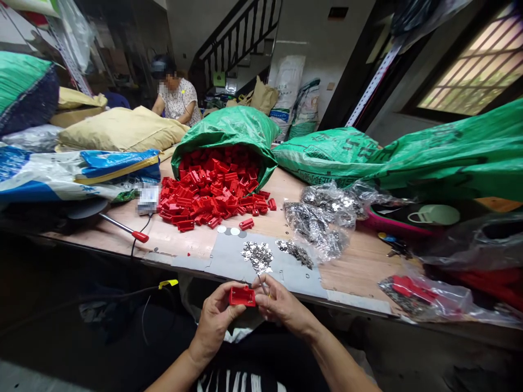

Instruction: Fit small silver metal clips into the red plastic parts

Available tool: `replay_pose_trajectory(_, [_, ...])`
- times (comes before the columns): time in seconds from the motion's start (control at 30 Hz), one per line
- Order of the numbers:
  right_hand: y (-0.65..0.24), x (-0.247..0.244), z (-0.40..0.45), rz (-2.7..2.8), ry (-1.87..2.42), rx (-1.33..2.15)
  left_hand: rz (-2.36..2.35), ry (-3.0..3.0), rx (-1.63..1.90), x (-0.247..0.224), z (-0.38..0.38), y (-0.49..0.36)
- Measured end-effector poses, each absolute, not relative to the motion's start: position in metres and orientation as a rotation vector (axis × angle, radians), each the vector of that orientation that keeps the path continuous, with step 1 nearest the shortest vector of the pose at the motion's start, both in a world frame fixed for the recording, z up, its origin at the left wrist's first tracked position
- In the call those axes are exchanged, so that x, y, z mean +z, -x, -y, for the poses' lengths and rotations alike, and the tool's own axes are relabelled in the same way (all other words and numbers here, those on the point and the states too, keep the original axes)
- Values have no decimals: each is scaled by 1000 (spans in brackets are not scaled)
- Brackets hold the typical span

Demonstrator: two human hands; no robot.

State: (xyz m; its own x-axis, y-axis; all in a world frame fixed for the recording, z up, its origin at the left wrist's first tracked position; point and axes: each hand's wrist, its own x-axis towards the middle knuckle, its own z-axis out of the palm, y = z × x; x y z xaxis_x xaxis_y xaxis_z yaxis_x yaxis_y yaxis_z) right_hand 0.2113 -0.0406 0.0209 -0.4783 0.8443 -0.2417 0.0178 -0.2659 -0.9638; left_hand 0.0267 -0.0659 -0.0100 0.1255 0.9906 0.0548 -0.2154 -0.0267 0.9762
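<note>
A small red plastic case [242, 296] with its hollow side up is held in front of the table edge. My left hand [216, 316] grips its left end between fingers and thumb. At its right end, my right hand [280, 305] is closed round a thin metal tool [261, 283], whose tip points up toward the table. Small metal bits show inside the case. Just beyond the hands, a pile of small silvery metal pieces [258, 256] lies on a grey sheet [229, 250], with a second, darker pile [295, 252] to its right.
Red cases [212, 190] spill from a green sack [232, 128]. Clear bags of metal parts [318, 218] lie right of centre, with green sacks [327, 152] behind. A red-tipped lever [139, 236] stands at left. A person [182, 100] sits across the table.
</note>
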Motion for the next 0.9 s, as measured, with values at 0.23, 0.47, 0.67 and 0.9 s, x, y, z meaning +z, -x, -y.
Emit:
replay_pose_trajectory(0.23, [-218, 31, -6, 2100, 1516, 563, -910, -791, 1314, -6, 60, -26])
replay_pose_trajectory(0.47, [-203, 28, -16, 2257, 1704, 378, -911, -687, 1306, -3, 60, -27])
replay_pose_trajectory(0.67, [-206, 31, -24, 2247, 1641, 411, -893, -637, 1301, -2, 58, -28])
replay_pose_trajectory(0.9, [-213, 35, -18, 2060, 1433, 655, -786, -557, 1319, 11, 54, -30])
